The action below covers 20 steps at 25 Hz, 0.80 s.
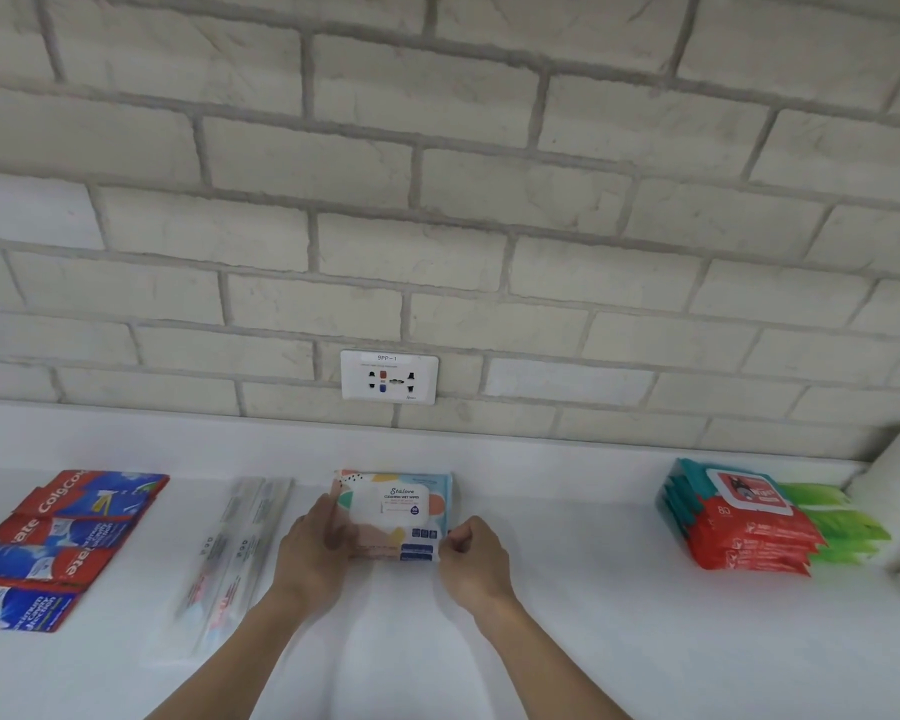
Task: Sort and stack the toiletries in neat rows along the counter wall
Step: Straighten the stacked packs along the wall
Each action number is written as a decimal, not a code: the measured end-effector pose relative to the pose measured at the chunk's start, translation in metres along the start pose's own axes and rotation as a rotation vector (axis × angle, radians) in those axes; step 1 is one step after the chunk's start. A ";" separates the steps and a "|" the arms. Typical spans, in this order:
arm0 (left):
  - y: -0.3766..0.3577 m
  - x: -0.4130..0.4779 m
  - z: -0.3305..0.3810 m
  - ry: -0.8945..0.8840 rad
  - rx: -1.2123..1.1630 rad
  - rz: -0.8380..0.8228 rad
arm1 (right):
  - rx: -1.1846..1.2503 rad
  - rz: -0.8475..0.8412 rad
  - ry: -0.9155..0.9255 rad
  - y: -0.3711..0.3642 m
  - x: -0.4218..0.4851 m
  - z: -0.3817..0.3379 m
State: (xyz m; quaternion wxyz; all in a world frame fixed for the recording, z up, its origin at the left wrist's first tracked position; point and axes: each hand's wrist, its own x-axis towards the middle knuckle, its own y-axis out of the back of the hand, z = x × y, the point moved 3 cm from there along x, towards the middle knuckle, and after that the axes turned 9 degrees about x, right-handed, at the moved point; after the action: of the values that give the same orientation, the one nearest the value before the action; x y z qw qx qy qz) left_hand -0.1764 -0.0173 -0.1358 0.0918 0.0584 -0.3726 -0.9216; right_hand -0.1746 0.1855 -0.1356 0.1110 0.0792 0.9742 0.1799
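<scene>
Both hands hold one pastel pack of wet wipes (393,504), which lies flat on the white surface (567,589) near the middle of its back edge. The left hand (313,548) grips the pack's left side. The right hand (474,556) pinches its near right corner. Toward the left edge lie toothpaste boxes (53,543), then clear packets (235,543), blurred, perhaps toothbrushes. Toward the right edge sits a stack of red wipes packs (744,527), with green packs (837,527) just beside it.
</scene>
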 end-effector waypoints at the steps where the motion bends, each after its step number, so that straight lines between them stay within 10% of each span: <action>1: 0.001 -0.001 0.001 0.019 -0.002 -0.015 | 0.013 0.002 0.000 0.000 -0.001 0.001; 9: 0.014 -0.027 0.003 0.136 -0.111 0.109 | 0.170 0.040 -0.029 0.006 -0.023 0.006; 20: -0.020 -0.088 0.084 -0.151 -0.194 0.097 | 0.278 0.084 0.051 0.079 -0.065 0.018</action>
State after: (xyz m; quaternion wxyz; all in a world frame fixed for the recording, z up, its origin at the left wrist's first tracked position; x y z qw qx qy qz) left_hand -0.1076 0.0725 -0.0864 0.1133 -0.0385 -0.2898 -0.9496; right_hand -0.0982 0.2516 -0.1110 0.0666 0.1302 0.9880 0.0498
